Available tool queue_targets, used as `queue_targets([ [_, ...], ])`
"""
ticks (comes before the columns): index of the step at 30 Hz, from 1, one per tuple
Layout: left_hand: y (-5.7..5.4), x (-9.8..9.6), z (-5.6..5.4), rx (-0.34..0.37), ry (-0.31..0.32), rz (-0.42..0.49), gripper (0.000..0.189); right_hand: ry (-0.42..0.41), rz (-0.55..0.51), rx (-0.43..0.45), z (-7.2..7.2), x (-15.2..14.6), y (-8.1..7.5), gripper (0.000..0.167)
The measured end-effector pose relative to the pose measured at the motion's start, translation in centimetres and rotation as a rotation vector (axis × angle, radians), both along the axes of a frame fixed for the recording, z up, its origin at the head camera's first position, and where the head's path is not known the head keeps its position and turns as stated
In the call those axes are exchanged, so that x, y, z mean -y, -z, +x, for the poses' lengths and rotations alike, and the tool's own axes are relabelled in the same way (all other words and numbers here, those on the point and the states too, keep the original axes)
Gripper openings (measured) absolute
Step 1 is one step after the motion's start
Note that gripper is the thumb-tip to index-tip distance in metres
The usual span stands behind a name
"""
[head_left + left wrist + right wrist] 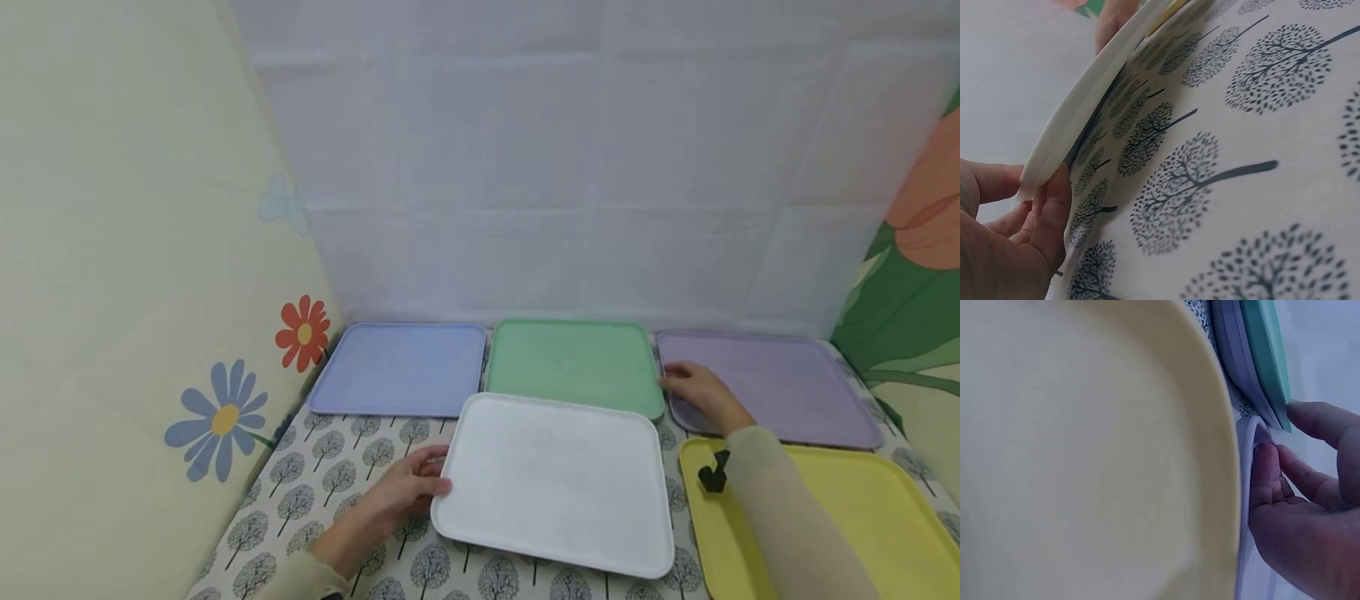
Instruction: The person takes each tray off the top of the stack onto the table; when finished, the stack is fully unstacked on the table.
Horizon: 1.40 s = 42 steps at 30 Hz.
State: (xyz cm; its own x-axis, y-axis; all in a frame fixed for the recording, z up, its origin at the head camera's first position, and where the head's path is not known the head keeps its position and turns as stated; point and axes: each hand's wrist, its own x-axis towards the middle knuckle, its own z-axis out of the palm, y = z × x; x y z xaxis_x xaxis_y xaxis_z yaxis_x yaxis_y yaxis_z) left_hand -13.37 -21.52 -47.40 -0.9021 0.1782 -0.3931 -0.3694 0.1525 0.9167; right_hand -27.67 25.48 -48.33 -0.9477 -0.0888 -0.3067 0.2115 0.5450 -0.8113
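My left hand (397, 492) pinches the left rim of a white tray (555, 483) between thumb and fingers. In the left wrist view that white rim (1066, 119) stands off the tree-print cloth. My right hand (703, 392) is at the gap between a green tray (570, 367) and a purple tray (765, 383). In the right wrist view a fingertip meets the green tray's corner (1272, 369), and the other fingers lie loosely bent by the purple tray's rim (1247, 450). No tray is gripped there. Lavender layers show beneath the green tray.
A yellow tray (862, 517) lies at the front right, under my right forearm. A blue tray (401, 367) sits at the back left. The tree-print cloth (330, 467) covers the table. A white sheet (562, 167) hangs behind, with flower-patterned panels at both sides.
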Motion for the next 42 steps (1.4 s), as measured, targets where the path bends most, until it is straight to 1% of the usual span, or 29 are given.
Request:
queue_targets([
  [4, 0.3, 0.1, 0.7, 0.027, -0.001, -0.018, 0.072, 0.001, -0.007, -0.003, 0.0, 0.1, 0.0, 0.068],
  [8, 0.4, 0.1, 1.3, 0.051, -0.006, -0.021, 0.073, 0.003, 0.001, -0.003, -0.1, 0.0, 0.2, 0.068],
  [12, 0.5, 0.0, 1.8, 0.042, 0.025, 0.019, 0.072, 0.011, 0.009, 0.006, -0.2, -0.1, 0.2, 0.069],
  [14, 0.6, -0.1, 2.1, 0.034, 0.032, 0.018, 0.072, 0.013, 0.015, 0.007, -0.2, -0.2, 0.1, 0.069],
  [20, 0.7, -0.5, 2.5, 0.014, 0.015, -0.009, 0.071, 0.014, 0.029, 0.002, -0.3, -0.1, 0.1, 0.068],
  [24, 0.8, -0.7, 2.7, -0.006, 0.019, -0.004, 0.072, 0.015, 0.024, 0.005, -0.3, -0.1, 0.2, 0.068],
  [28, 0.9, -0.8, 2.8, -0.013, 0.046, 0.027, 0.073, 0.015, 0.026, 0.004, -0.3, -0.2, 0.2, 0.067],
  [31, 0.9, -0.7, 2.7, -0.009, 0.066, 0.028, 0.074, 0.017, 0.037, 0.004, -0.4, -0.2, 0.2, 0.067],
  [37, 0.6, -0.7, 2.4, -0.011, 0.1, -0.038, 0.075, 0.016, 0.038, 0.004, -0.3, -0.2, 0.1, 0.068],
  [42, 0.3, -0.7, 2.3, 0.002, 0.151, -0.096, 0.073, 0.015, 0.033, 0.011, -0.2, -0.1, 0.0, 0.067],
])
